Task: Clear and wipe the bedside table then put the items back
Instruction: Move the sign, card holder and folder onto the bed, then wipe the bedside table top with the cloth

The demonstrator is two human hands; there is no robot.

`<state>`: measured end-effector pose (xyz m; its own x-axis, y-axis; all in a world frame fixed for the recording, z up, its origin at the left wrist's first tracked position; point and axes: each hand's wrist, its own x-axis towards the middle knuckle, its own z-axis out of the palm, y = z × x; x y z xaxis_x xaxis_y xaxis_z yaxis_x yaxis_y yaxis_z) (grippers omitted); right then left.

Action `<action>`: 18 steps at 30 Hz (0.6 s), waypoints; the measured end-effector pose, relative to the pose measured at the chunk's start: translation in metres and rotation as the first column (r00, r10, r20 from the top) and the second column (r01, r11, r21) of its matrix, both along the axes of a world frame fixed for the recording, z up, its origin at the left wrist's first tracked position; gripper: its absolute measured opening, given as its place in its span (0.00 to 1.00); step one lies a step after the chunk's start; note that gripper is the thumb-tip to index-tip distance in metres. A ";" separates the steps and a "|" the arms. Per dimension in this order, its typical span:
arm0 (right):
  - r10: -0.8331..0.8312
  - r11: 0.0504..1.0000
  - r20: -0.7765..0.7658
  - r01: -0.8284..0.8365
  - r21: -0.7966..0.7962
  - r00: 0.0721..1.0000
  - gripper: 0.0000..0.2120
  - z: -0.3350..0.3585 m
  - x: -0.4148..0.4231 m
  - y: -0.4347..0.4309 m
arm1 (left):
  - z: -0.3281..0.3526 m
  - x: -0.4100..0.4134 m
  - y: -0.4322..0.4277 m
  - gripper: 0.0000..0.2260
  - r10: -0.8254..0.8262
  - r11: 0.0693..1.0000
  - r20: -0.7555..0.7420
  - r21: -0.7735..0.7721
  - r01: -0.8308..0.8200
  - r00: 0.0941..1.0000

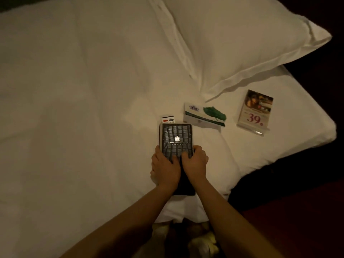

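Note:
A dark crocodile-pattern hotel folder [176, 139] with a white crest lies on the white bed [83, 108]. Both hands grip its near end: my left hand [164, 167] on the left side, my right hand [195, 162] on the right, thumbs on top of the cover. A small white card [168, 119] with red and blue marks pokes out past the folder's far edge. Right of it lie a white card with a green leaf [204, 115] and an acrylic stand with a "39." advert [256, 112].
A large white pillow [242, 43] lies at the far right of the bed. The bed's corner and a dark red floor [297, 220] are at the right. My feet in pale slippers [201, 243] show below at the bed's edge.

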<state>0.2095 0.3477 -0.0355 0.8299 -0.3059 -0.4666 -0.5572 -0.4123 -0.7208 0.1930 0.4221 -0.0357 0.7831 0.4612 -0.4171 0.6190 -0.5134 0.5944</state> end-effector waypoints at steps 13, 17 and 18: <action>0.030 0.890 -0.018 -0.034 -0.455 0.999 0.24 -0.002 -0.014 -0.043 | 0.010 0.025 0.007 0.26 -0.682 0.708 0.090 0.332 0.623 0.726; -0.086 0.867 -0.094 0.028 -0.498 0.992 0.25 0.003 -0.035 -0.076 | 0.015 0.023 -0.018 0.24 -0.870 0.476 0.094 0.415 0.775 0.484; -0.141 0.874 -0.099 0.077 -0.479 0.985 0.25 0.005 -0.044 -0.085 | 0.015 0.019 -0.027 0.24 -0.901 0.421 0.091 0.419 0.805 0.424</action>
